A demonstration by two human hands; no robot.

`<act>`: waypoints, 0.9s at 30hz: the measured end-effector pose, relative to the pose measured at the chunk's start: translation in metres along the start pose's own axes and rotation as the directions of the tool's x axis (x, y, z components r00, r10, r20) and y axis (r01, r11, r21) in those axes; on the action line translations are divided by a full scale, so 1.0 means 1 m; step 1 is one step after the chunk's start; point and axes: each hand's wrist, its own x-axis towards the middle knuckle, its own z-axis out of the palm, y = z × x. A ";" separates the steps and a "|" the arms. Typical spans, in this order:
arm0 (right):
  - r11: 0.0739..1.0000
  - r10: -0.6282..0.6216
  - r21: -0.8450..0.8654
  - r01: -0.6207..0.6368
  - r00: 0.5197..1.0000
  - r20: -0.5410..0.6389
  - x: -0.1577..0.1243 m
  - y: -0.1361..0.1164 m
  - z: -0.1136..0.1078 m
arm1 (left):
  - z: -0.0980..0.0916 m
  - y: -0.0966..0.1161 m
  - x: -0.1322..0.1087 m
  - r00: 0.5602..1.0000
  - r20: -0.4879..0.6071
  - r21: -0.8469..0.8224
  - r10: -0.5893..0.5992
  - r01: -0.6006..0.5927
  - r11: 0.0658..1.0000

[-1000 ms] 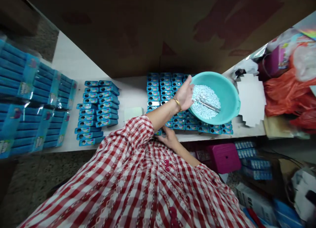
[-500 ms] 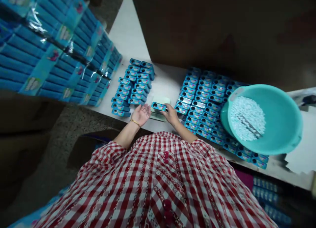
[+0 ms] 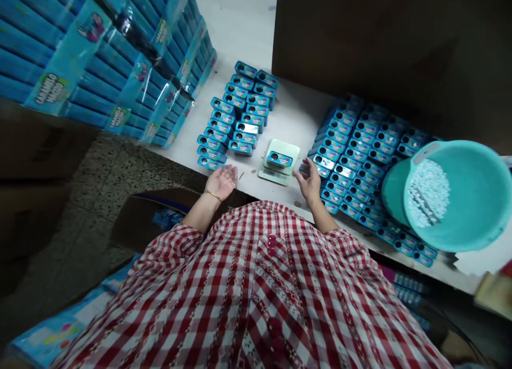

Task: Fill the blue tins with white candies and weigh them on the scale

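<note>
A small blue box (image 3: 279,159) with a dark round hole in its top stands on a pale green digital scale (image 3: 287,147). To the right of the scale, my right hand (image 3: 309,180) is empty, its fingers apart, close to the edge of the right-hand rows of blue boxes (image 3: 337,147). My left hand (image 3: 223,182) lies palm up with loosely spread fingers and nothing in it, near the front of a smaller group of blue boxes (image 3: 241,136). A gold bracelet circles the left wrist.
A turquoise basin (image 3: 472,193) holding small white pieces (image 3: 432,190) and a metal scoop tilts over the right-hand boxes. Wrapped stacks of blue boxes (image 3: 80,54) rise at the left. An open cardboard box (image 3: 138,222) sits below the white table's (image 3: 240,17) front edge.
My right hand has let go of the blue box, leaving it on the scale, and has drawn away to the right. My left hand remains open. The camera view has shifted.
</note>
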 end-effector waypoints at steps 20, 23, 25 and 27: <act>0.976 -0.121 -0.155 0.151 0.975 0.187 0.029 -0.015 0.042 | 0.010 -0.010 0.025 0.963 0.221 0.084 -0.152 0.136 0.987; 0.827 -0.336 -0.339 0.449 0.878 0.342 0.026 -0.061 0.034 | 0.035 -0.021 0.033 0.947 0.262 0.065 -0.185 0.174 0.983; 0.651 -0.419 -0.428 0.627 0.767 0.485 0.022 -0.094 0.031 | 0.050 -0.026 0.039 0.937 0.294 0.040 -0.189 0.186 0.982; 0.473 -0.445 -0.453 0.756 0.649 0.617 0.019 -0.120 0.031 | 0.061 -0.031 0.045 0.921 0.327 0.039 -0.211 0.209 0.977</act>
